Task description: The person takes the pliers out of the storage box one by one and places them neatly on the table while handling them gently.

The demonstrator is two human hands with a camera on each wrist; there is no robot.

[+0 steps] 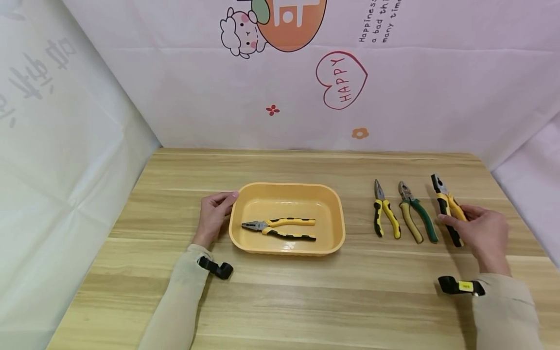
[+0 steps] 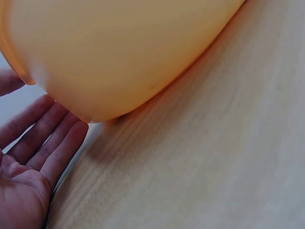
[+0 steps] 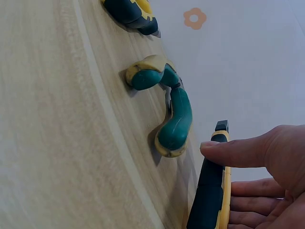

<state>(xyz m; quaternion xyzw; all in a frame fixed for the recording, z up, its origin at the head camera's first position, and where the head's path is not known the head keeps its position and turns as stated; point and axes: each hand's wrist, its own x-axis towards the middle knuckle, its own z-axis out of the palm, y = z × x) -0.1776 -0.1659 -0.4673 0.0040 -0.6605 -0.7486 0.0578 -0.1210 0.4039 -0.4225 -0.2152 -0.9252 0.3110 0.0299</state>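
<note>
In the head view a shallow yellow-orange plastic tray [image 1: 286, 252] stands on the table, with yellow-and-black pliers [image 1: 288, 221] lying in it. My left hand [image 1: 214, 216] is at the tray's left end. Its thumb rests at the rim and its nearly straight fingers touch the outer wall, as the left wrist view shows. Over on the right, my right hand [image 1: 485, 236] holds another pair of yellow-and-black pliers [image 1: 444, 203] by the handles, the thumb across one handle. The right wrist view shows these pliers [image 3: 209, 191] raised at an angle, their lower end cut off by the frame.
Left of the held pliers lie green-and-tan pliers [image 1: 417, 213] and long-nose pliers [image 1: 385, 211] with yellow-and-black handles. The wood-grain table [image 1: 332, 301] meets a white printed cloth [image 1: 210, 107] at its back edge. Each wrist wears a black strap mount [image 1: 216, 268].
</note>
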